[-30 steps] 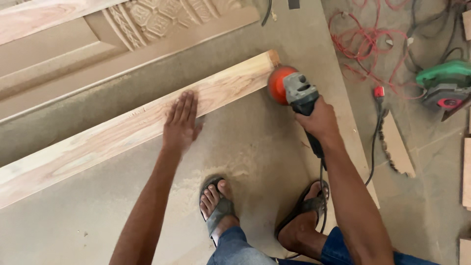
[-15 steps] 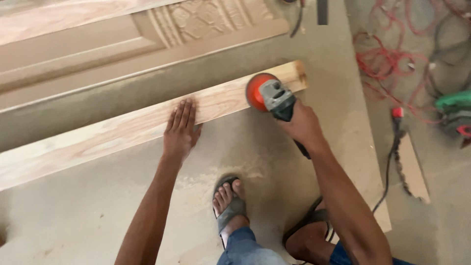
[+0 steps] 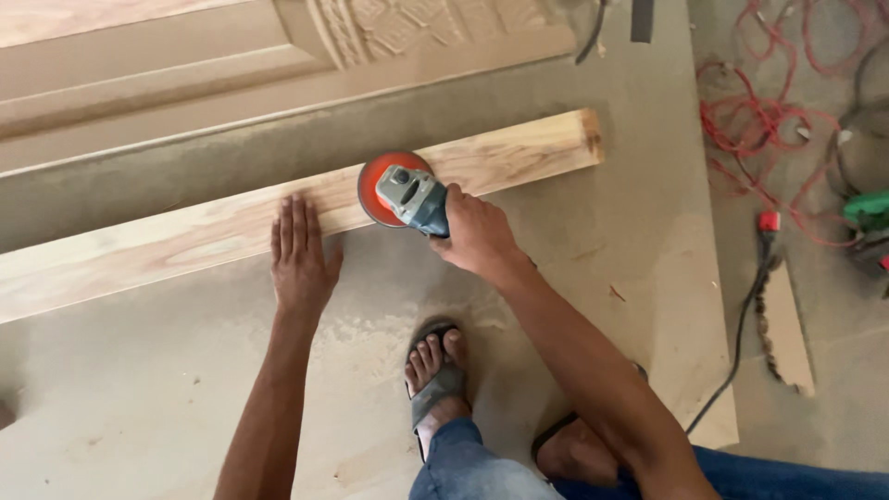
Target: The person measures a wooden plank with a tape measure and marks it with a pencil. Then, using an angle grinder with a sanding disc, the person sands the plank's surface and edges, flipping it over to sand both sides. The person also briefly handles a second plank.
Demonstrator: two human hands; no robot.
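A long pale plank lies on a large dusty board that serves as the work surface on the floor, its long axis running from the left edge up toward the far right, where its cut end sits short of the board's right edge. The right hand is wrapped around the body of a grey grinder, fingers closed tight on it, and the tool's orange disc rests flat on the plank's top face about midway along. The left hand lies palm down just to the left of the disc, fingers straight and pressed close together, their tips on the plank and the heel of the hand on the board at the plank's near edge. The two hands are near each other but apart, the left one being the nearer to the plank's long untouched stretch that runs away to the left. From the disc, the plank extends both ways along the same slanted line. Beyond the plank, along the board's far edge, lies a carved wooden door panel. A sandalled foot stands on the board below the hands. Off the right edge, on the floor, lie red cable, a black cord and a green power tool.
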